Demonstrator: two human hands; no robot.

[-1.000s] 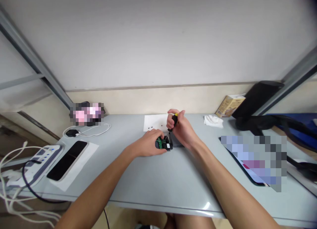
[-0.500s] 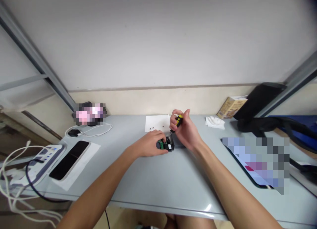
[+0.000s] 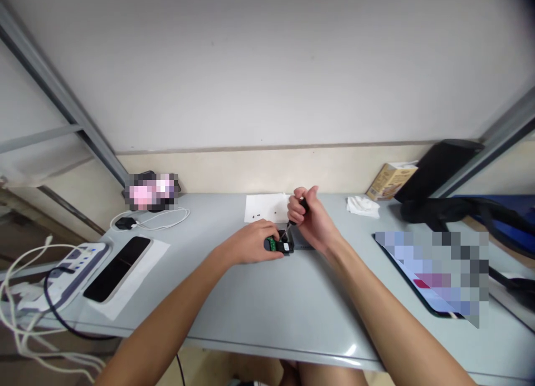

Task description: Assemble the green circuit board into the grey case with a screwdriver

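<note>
My left hand point(image 3: 254, 242) grips a small black device point(image 3: 288, 247) from its left side, thumb along the near edge and fingers over the far edge. A green circuit board point(image 3: 273, 243) shows inside it beside my fingers. Wrapped round the handle of a screwdriver point(image 3: 304, 205) is my right hand point(image 3: 311, 219); its thin shaft slants down left into the device, the tip too small to make out. A flat dark grey piece point(image 3: 305, 243) lies under my right wrist. Several tiny dark screws point(image 3: 258, 215) rest on a white sheet of paper point(image 3: 267, 203) behind the device.
On the left are a phone point(image 3: 119, 268) on paper, a power strip point(image 3: 79, 269) with white cables and a black charger point(image 3: 125, 223). To the right lie a crumpled tissue point(image 3: 363, 205), a carton point(image 3: 390, 180) and a tablet point(image 3: 422, 274). A wall closes the back.
The fingers of my right hand have curled tighter round the screwdriver handle, covering its yellow part. My left hand and the device have stayed in place.
</note>
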